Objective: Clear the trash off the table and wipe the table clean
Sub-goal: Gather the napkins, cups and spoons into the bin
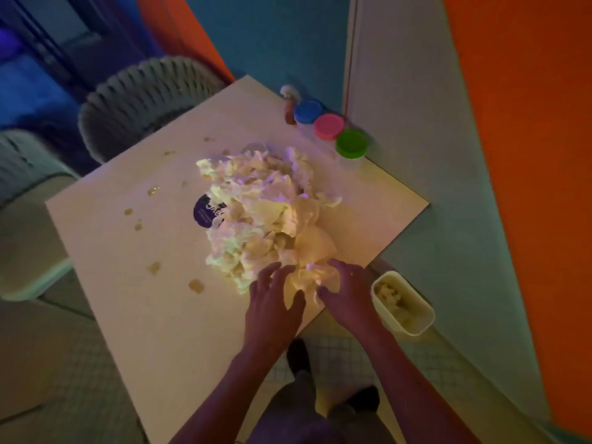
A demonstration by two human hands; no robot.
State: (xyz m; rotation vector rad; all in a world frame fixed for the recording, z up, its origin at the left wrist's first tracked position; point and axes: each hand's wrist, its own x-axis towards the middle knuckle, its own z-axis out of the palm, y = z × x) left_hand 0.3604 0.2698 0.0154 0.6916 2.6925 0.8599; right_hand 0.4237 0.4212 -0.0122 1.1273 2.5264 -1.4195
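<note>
Two hands, left hand [276, 294] and right hand [344, 291], rest spread-fingered on the near edge of a crumpled white paper trash heap [256, 216] mid-bench [134, 315]. Loose scraps could spill past the white bin [402, 302] on the floor, or smear the brown spills [196, 286].

Both bare forearms reach forward over the tabletop's near edge. Left hand [275, 296] flat, fingers spread. Right hand [344, 291] alongside, fingers loosely curved, thumb inward.
</note>
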